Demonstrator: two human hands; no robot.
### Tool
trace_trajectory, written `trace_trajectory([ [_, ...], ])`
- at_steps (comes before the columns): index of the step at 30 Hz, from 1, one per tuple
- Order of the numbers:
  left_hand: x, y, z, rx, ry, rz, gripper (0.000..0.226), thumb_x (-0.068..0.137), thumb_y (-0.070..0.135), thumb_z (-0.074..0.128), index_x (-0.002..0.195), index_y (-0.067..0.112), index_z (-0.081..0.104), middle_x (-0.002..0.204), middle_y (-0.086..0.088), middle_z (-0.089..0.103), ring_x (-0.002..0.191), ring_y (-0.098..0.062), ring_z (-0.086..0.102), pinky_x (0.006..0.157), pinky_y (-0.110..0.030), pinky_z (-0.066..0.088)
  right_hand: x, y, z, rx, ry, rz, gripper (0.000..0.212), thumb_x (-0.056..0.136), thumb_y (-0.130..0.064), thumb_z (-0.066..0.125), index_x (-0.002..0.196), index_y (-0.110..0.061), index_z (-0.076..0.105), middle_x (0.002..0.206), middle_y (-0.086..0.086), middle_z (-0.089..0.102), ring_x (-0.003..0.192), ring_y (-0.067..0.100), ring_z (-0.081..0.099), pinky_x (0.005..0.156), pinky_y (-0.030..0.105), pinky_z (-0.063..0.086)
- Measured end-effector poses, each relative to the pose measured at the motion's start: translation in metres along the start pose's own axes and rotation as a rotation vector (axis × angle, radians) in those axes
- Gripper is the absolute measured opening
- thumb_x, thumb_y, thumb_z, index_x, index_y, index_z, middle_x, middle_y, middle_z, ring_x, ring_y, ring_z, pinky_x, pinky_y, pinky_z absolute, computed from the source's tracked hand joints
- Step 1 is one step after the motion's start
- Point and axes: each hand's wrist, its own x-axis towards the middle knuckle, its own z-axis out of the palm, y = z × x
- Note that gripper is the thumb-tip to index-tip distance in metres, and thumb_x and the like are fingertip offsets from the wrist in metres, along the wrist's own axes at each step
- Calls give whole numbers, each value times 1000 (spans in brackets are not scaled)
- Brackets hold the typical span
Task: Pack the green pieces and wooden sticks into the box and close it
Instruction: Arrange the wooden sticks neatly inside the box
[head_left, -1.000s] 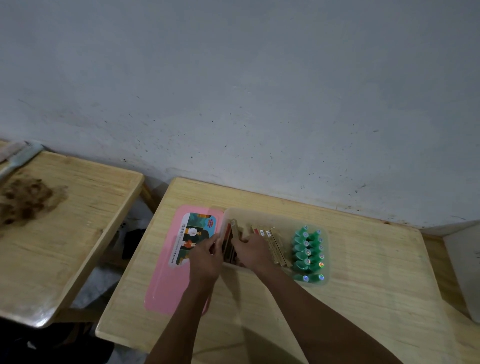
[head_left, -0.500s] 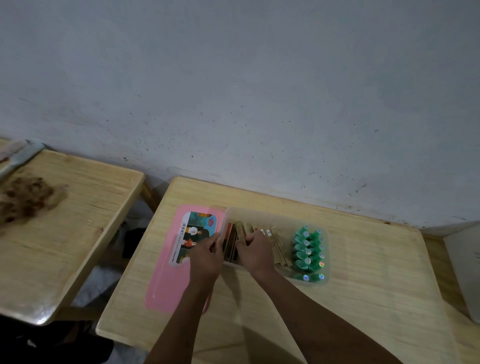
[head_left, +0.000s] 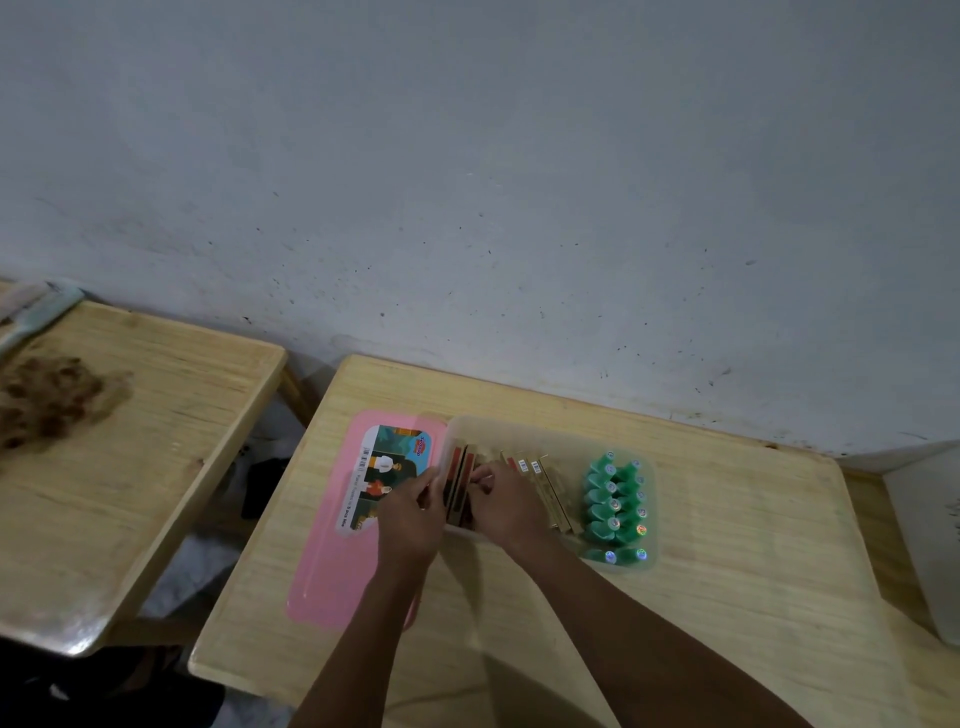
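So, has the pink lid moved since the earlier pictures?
No. The pink lid still lies left of the box, equally near the table's back edge.

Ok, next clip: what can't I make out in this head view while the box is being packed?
- Head view: what the fingers of the left hand and right hand grip among the wooden sticks; the hands' backs hide it.
- Print on the lid label: too small.
- Pale container: cut off by the right edge.
- Brown patch on the side table: blurred.
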Motion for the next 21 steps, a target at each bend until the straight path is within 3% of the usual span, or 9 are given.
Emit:
trace_trajectory([
  [4, 0, -1, 1, -8, -1, -38, 28, 94, 17, 52, 119, 10, 62, 98, -5, 69, 86, -11, 65, 74, -32, 59, -1, 21, -25, -268, 179, -46, 27, 89, -29, 51, 114, -25, 61, 111, -3, 64, 103, 20, 60, 78, 32, 47],
  [7, 0, -1, 1, -10, -2, -57, 29, 93, 15, 53, 121, 9, 61, 101, -6, 68, 88, -12, 65, 74, -33, 59, -3, 32, -31, -458, 137, -58, 37, 87, -32, 53, 122, -20, 58, 118, 2, 59, 109, 24, 56, 78, 35, 48],
  [9, 0, -1, 1, -16, -9, -63, 30, 93, 15, 53, 121, 8, 60, 102, -9, 68, 87, -14, 65, 74, -33, 59, -4, 33, -30, -505, 129, -68, 33, 86, -30, 56, 116, -16, 61, 114, 5, 62, 107, 24, 58, 76, 34, 50],
  [14, -1, 1, 0, -23, -16, -70, 29, 93, 12, 52, 121, 8, 60, 99, -6, 67, 86, -12, 64, 68, -21, 53, 4, 23, -21, -450, 45, -49, 19, 84, -19, 58, 100, -17, 69, 101, 4, 70, 94, 24, 66, 69, 29, 47],
  [21, -2, 2, 0, -29, -11, -72, 30, 93, 11, 52, 122, 8, 60, 98, -4, 67, 86, -10, 64, 66, -17, 50, 6, 13, -13, -297, -96, -128, 25, 91, -10, 46, 99, -15, 68, 91, 7, 67, 84, 26, 64, 67, 27, 42],
])
